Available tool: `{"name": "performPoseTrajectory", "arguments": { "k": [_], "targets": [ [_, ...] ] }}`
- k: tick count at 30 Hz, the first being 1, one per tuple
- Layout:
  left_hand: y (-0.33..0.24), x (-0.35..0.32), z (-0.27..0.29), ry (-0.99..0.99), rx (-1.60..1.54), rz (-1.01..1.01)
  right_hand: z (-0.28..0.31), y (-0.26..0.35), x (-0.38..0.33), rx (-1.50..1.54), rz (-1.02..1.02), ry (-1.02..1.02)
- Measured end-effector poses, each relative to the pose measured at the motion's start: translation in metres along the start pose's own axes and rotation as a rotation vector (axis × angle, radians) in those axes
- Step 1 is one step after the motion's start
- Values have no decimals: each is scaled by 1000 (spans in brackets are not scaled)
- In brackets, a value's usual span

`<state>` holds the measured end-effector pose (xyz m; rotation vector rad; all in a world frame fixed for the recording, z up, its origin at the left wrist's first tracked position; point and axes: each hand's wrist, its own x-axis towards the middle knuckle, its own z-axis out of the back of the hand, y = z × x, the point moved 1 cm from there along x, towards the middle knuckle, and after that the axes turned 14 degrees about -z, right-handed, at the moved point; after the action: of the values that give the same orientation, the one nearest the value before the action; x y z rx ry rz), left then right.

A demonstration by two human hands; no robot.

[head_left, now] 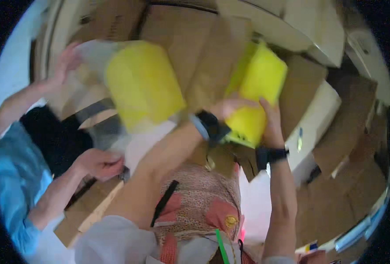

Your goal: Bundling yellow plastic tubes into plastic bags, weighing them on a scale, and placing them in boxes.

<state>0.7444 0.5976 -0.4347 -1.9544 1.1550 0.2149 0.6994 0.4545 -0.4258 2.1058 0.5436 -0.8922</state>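
My left hand (pixel 232 107) and my right hand (pixel 272 121) close on the lower part of a bright yellow box-shaped piece (pixel 265 75), one on each side. Motion blurs it, so its exact kind does not show. A few small dark marks appear near its bottom edge. To the left is a larger yellow piece (pixel 144 83), apart from my hands, with clear plastic film (pixel 91 50) at its left side. Another person's upper hand (pixel 67 61) is at that film; the person's lower hand (pixel 100 163) is below, with its fingers curled.
Brown cardboard boxes (pixel 177 39) lie beneath and behind the yellow pieces. More cardboard (pixel 344 198) spreads over the right side. A pale carton flap (pixel 318 116) stands right of my right wrist. The other person's blue sleeve (pixel 17 176) comes in at the left.
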Motion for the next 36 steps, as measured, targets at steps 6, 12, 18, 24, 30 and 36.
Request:
{"name": "performPoseTrajectory", "arguments": {
  "k": [6, 12, 18, 24, 30, 36],
  "targets": [
    [8, -69, -66, -74, -200, -292, -2, -11, -92, -119, 7, -114],
    [-78, -154, -137, -202, 54, -380, -81, 63, -182, -202, 72, -36],
    [-146, -249, -163, -233, 23, -628, -181, 92, -241, -391, 76, 145],
    [-187, -326, -131, -353, -39, -650, -280, 84, -246, -575, 21, 358],
    [-215, -354, -69, -477, -303, -156, -317, 35, -185, -252, -736, 458],
    [-222, -312, 13, -471, -356, 4, -356, 26, -130, -266, -691, 420]
  ]
}}
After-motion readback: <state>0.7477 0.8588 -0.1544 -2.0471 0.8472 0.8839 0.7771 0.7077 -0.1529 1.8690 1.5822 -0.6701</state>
